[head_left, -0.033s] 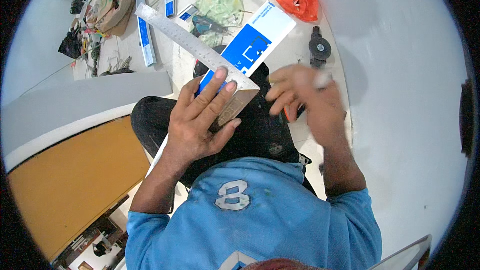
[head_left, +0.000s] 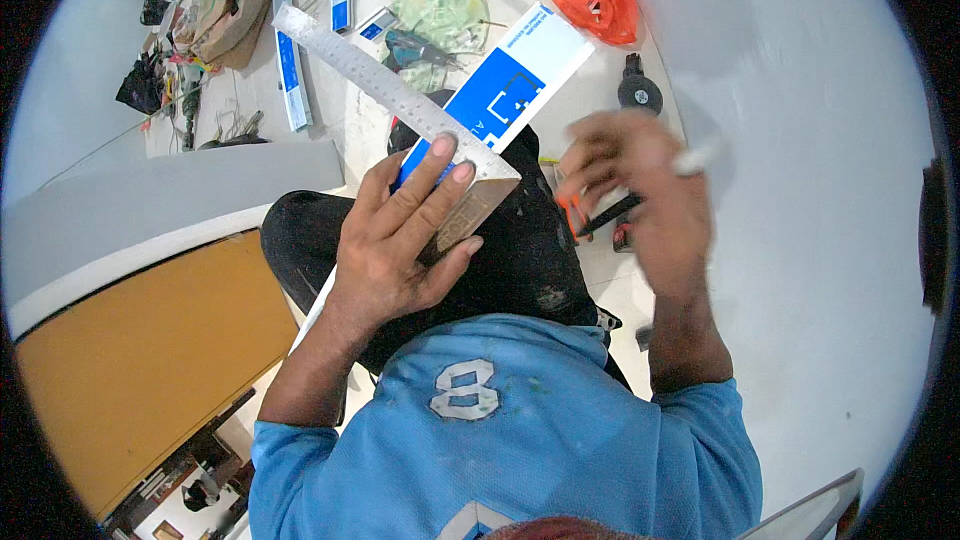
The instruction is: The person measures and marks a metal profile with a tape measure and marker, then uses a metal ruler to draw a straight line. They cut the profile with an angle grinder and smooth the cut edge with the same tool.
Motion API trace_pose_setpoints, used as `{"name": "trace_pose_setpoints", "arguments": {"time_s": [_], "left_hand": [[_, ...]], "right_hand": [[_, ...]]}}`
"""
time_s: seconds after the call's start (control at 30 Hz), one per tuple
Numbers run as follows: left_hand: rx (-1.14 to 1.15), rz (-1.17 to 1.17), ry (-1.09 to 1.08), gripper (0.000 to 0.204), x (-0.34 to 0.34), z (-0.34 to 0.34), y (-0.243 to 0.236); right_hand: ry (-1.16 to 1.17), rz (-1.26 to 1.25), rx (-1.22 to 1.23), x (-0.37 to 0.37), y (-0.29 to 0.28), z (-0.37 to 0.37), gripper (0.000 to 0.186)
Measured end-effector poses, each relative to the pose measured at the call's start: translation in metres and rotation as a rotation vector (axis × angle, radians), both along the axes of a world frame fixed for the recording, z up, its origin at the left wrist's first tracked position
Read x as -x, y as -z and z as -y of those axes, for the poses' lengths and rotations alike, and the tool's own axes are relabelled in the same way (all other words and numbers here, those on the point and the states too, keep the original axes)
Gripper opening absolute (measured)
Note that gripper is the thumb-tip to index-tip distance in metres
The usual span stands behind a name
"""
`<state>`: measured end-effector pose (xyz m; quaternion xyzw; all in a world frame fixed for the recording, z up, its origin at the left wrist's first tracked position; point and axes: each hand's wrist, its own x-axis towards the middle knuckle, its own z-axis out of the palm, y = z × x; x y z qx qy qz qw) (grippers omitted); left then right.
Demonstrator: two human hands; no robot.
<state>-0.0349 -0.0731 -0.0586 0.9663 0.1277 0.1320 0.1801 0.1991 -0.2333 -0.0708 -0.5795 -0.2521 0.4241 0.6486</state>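
Observation:
My left hand (head_left: 390, 245) clasps a try square (head_left: 365, 70). Two of its fingertips press the steel blade onto a long white bar with blue film (head_left: 515, 80), and the thumb lies by the square's brown stock. The blade crosses the bar and sticks out to the upper left. Over my right thigh, the bar slants up to the right. To the right of the bar my right hand (head_left: 645, 190) is raised and smeared by motion, its fingers curled. Something small and white (head_left: 700, 158) juts from it, too blurred to name.
An orange and black item (head_left: 575, 218) lies below my right hand. Ahead on the floor are a drill (head_left: 410, 50), a green cloth (head_left: 440, 0), an orange-red bag (head_left: 595, 2) and a black round-headed tool (head_left: 640, 90). Blue-filmed strips (head_left: 290, 60) lie left; a wall (head_left: 800, 190) stands right.
My right hand has shifted right and slightly up, away from the bar, uncovering more of the orange and black item. My left hand, the try square and the bar stay in place.

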Motion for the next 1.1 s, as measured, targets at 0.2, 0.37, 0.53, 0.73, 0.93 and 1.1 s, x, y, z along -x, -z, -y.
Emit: {"name": "trace_pose_setpoints", "arguments": {"time_s": [0.2, 0.37, 0.53, 0.73, 0.93, 1.1], "left_hand": [[0.029, 0.035, 0.020, 0.085, 0.002, -0.003, 0.003], [0.042, 0.030, -0.021, 0.085, 0.001, -0.004, 0.005], [0.030, 0.022, -0.029, 0.084, 0.003, -0.003, 0.006], [0.015, 0.032, -0.015, 0.082, 0.003, -0.004, 0.008], [0.007, 0.034, -0.024, 0.084, 0.003, -0.004, 0.008], [0.006, 0.040, -0.021, 0.084, 0.004, -0.005, 0.009]], "right_hand": [[-0.032, 0.176, -0.158, -0.003, -0.019, -0.028, 0.030], [-0.045, 0.414, -0.300, 0.005, 0.001, -0.061, 0.016], [-0.121, 0.527, -0.286, 0.000, 0.006, -0.070, 0.019], [-0.138, 0.548, -0.260, 0.002, 0.000, -0.069, 0.017], [-0.228, 0.626, -0.177, -0.011, -0.008, -0.041, 0.017], [-0.256, 0.669, -0.051, -0.014, -0.022, -0.013, 0.022]]}}
